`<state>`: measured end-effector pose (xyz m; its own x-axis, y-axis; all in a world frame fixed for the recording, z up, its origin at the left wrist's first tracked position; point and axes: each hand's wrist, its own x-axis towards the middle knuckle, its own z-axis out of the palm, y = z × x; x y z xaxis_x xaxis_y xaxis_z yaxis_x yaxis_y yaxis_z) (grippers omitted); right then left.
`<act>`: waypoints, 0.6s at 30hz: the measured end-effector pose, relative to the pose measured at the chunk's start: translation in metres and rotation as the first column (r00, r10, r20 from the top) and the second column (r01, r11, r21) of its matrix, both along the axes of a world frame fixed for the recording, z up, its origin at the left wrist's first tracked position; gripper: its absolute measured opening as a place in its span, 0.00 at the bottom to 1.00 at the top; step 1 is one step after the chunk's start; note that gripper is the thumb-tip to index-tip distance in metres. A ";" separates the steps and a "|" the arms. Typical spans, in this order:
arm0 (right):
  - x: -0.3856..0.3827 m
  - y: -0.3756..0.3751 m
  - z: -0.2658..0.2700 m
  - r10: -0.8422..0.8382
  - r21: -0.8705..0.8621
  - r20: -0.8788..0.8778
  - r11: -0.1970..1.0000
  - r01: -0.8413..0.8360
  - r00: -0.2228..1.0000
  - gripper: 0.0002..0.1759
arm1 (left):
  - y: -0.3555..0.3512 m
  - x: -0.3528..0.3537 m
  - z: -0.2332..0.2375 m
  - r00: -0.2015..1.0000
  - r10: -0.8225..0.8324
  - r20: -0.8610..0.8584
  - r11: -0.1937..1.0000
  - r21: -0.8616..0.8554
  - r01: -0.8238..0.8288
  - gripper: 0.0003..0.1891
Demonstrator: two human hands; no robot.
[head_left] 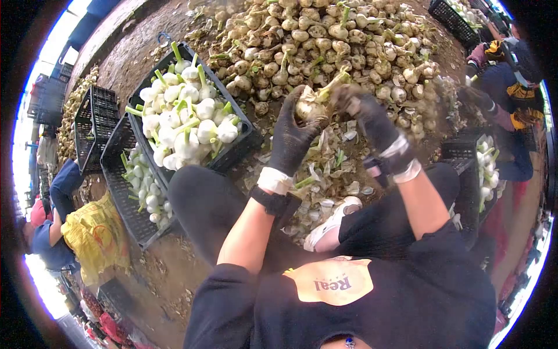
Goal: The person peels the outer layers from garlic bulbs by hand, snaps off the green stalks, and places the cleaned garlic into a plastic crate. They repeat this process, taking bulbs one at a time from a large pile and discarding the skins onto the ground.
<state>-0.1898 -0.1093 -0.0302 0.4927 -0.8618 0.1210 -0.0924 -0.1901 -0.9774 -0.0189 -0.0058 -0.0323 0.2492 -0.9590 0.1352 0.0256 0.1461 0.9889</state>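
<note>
My left hand (292, 136), in a dark glove, is closed around a garlic bulb (308, 109) with dirty, loose outer skin and its stem slanting up to the right. Close by on the right is my right hand (372, 119), gloved too, its fingertips by the bulb's stem. Motion smears those fingers, so whether they grip anything cannot be made out. Beyond both hands spreads a big heap of unpeeled garlic (325, 38), brown with soil. Peeled skins (325, 174) litter the ground under my hands, in front of my shoe (334, 224).
A black crate (241, 125) heaped with clean white garlic (186, 116) stands at my left, beside a lower crate (142, 230) of garlic. Another crate (465, 151) is by my right knee. Co-workers sit at far left (43, 241) and far right (500, 81).
</note>
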 end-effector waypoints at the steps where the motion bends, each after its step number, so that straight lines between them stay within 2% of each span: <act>1: 0.000 0.007 -0.010 0.051 -0.177 -0.073 0.982 -0.063 0.996 0.20 | -0.002 -0.004 0.001 0.998 0.029 0.063 0.999 -0.035 -0.027 0.38; 3: 0.009 0.036 0.022 -0.046 0.040 -0.250 0.998 0.058 0.967 0.24 | -0.001 -0.011 0.003 0.990 0.049 0.131 0.997 -0.071 -0.040 0.36; 4: 0.009 0.044 0.026 -0.061 0.059 -0.141 0.996 0.070 0.988 0.21 | 0.001 -0.014 0.005 0.966 0.080 0.247 0.994 -0.095 -0.058 0.34; 5: 0.008 0.049 0.036 -0.073 0.059 -0.136 0.995 0.081 0.988 0.21 | 0.002 -0.017 0.007 0.927 0.113 0.358 0.990 -0.125 -0.072 0.33; 6: 0.006 0.052 0.048 -0.039 0.170 0.019 0.985 0.035 0.999 0.20 | 0.004 -0.017 0.012 0.906 0.114 0.407 0.990 -0.122 -0.070 0.34; 7: 0.003 0.055 0.054 -0.019 0.269 0.177 0.963 -0.030 0.984 0.18 | 0.007 -0.017 0.015 0.906 0.109 0.410 0.990 -0.122 -0.063 0.34; 8: 0.002 0.051 0.046 -0.039 0.144 0.108 0.989 0.023 0.993 0.17 | 0.008 -0.018 0.018 0.923 0.091 0.374 0.990 -0.133 -0.044 0.35; 9: -0.004 0.052 0.040 -0.043 0.144 0.114 0.989 0.027 0.993 0.17 | 0.010 -0.019 0.021 0.939 0.073 0.337 0.989 -0.144 -0.026 0.36; 11: -0.012 0.055 0.036 -0.014 0.363 0.223 0.929 -0.070 0.975 0.16 | 0.013 -0.023 0.020 0.947 0.055 0.316 0.992 -0.122 -0.017 0.36; 12: -0.014 0.051 0.023 -0.029 0.352 0.292 0.933 -0.079 0.956 0.16 | 0.011 -0.022 0.015 0.996 -0.003 0.085 0.999 -0.054 0.008 0.35; 13: -0.017 0.046 0.017 -0.030 0.349 0.297 0.934 -0.079 0.954 0.16 | 0.011 -0.020 0.010 0.987 -0.046 -0.154 0.999 0.007 0.048 0.35; 14: -0.019 0.041 0.021 0.044 0.295 0.270 0.947 -0.126 0.962 0.17 | 0.014 -0.017 0.010 0.859 -0.111 -0.500 0.979 0.093 0.180 0.34; 15: -0.019 0.039 0.023 0.116 0.243 0.238 0.954 -0.174 0.964 0.18 | 0.014 -0.017 0.010 0.862 -0.113 -0.495 0.980 0.090 0.180 0.34; 16: -0.022 0.040 0.026 0.136 0.167 0.180 0.972 -0.167 0.974 0.20 | 0.014 -0.018 0.009 0.828 -0.121 -0.548 0.980 0.067 0.188 0.35; 17: -0.019 0.042 0.033 0.136 0.163 0.186 0.972 -0.167 0.973 0.20 | 0.014 -0.018 0.012 0.790 -0.130 -0.598 0.980 0.044 0.195 0.36; 18: -0.016 0.044 0.038 0.172 0.068 0.191 0.980 -0.188 0.966 0.21 | 0.015 -0.016 0.015 0.838 -0.168 -0.519 0.983 -0.029 0.179 0.40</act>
